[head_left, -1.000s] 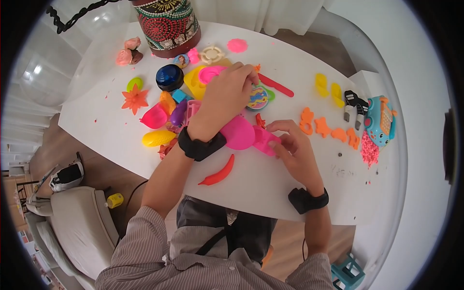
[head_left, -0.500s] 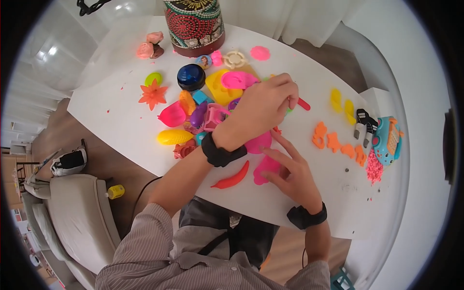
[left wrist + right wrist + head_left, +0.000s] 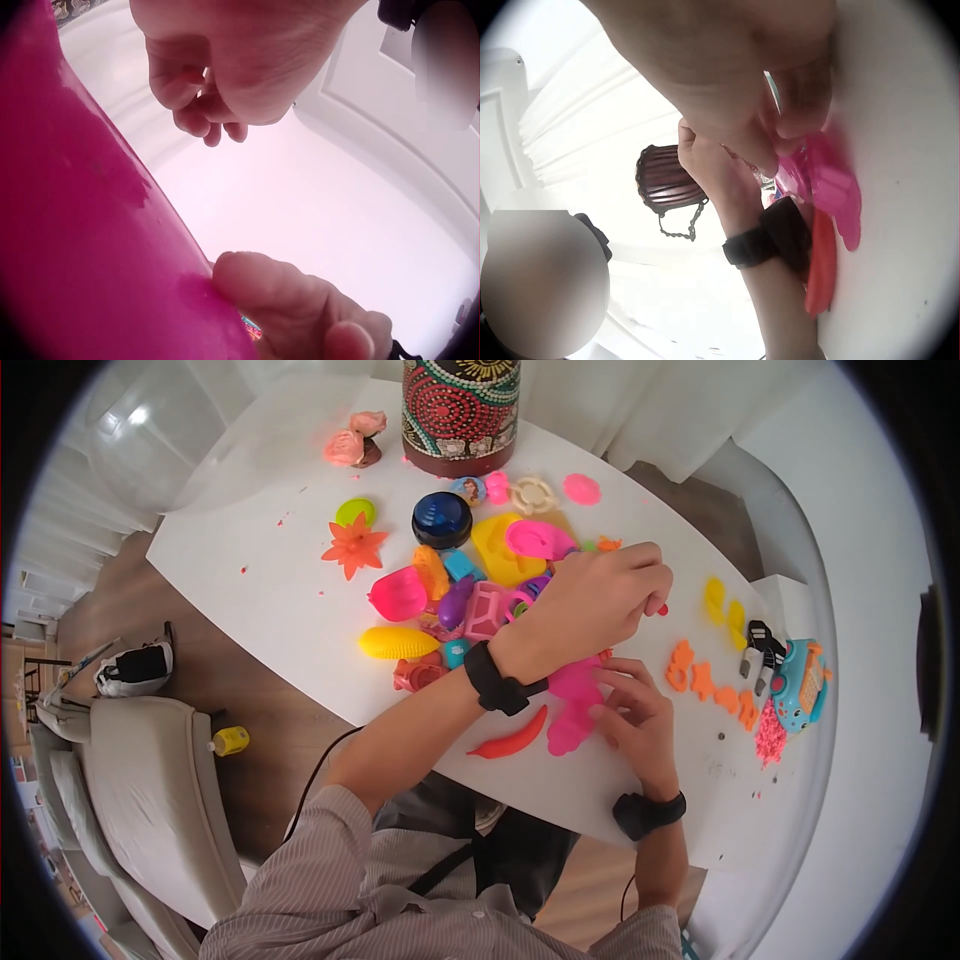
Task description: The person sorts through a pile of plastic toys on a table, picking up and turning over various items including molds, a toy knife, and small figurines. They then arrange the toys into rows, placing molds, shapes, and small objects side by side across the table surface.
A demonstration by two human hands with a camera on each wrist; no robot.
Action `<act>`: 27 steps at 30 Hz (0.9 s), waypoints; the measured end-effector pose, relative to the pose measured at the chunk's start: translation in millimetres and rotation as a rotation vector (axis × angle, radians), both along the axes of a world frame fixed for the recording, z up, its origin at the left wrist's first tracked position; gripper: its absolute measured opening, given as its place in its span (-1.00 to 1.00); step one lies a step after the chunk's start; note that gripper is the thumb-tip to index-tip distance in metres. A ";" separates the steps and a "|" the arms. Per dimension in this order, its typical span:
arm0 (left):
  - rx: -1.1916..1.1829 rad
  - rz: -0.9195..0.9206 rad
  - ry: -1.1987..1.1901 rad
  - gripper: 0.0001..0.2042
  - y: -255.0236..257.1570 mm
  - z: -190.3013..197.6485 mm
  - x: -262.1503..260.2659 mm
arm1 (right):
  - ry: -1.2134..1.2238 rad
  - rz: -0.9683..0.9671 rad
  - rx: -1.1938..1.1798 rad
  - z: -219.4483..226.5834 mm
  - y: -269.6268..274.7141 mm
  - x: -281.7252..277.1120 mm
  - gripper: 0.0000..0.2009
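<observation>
My left hand [image 3: 600, 595] hovers over the right side of the toy pile, its fingers curled. In the left wrist view the left hand [image 3: 240, 67] shows palm-side, and I cannot tell whether a small thing sits between its fingertips. My right hand [image 3: 638, 722] is low on the table at the right edge of a translucent pink plastic piece [image 3: 572, 722], its thumb and fingers on that edge. The right wrist view shows the right fingers [image 3: 799, 112] bent down onto the glossy pink piece [image 3: 836, 199]. A red toy chili [image 3: 510, 736] lies just left of it.
Toys crowd left of the hands: a yellow corn [image 3: 397, 642], a purple eggplant [image 3: 455, 603], a pink basket [image 3: 487, 610] and a dark blue tub [image 3: 441, 520]. Orange cut-outs [image 3: 702, 680] and a blue toy car [image 3: 800, 685] lie at right. A decorated drum-like pot [image 3: 460, 420] stands behind.
The head view has shifted, so the table appears farther right and lower. The pink piece has turned, its lobed end now toward the person. The right hand stays beside it; the left stays over the pile.
</observation>
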State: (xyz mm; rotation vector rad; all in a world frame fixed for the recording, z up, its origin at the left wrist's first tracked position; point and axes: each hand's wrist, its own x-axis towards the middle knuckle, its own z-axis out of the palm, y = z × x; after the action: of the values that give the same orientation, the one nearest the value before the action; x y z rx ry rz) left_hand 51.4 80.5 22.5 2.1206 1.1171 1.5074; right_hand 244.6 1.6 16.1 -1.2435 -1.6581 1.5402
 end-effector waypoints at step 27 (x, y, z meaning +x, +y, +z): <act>0.260 -0.082 -0.038 -0.88 -25.1 8.4 20.9 | -0.123 -0.023 0.011 -14.3 -0.8 2.8 -0.78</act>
State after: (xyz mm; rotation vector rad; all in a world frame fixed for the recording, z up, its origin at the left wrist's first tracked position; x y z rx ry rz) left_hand 72.3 55.4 30.8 2.2614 0.8485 1.7262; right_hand 247.4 0.8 1.8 -1.3710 -1.7203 1.4646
